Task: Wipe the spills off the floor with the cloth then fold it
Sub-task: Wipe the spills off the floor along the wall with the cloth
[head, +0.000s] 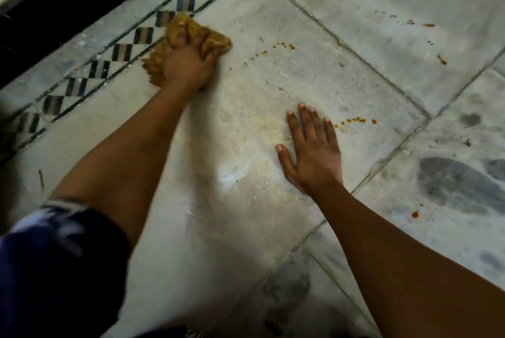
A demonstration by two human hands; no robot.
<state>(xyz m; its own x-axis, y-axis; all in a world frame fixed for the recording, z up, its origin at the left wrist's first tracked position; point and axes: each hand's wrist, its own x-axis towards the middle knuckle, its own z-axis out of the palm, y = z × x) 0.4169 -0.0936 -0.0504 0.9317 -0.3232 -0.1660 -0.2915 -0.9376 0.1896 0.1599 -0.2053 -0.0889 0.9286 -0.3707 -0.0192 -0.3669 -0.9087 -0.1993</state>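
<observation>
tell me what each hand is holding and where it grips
The left hand grips the yellow cloth bunched at its middle, on the floor. The right hand holds nothing; it lies flat on the floor.

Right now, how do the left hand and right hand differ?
The left hand grips the bunched yellow-brown cloth, fingers curled; the right hand lies flat, fingers straight, holding nothing. The left hand sits by the checkered border; the right hand is mid-tile, beside a row of orange drops. Both are down on the same pale floor tile.
</observation>
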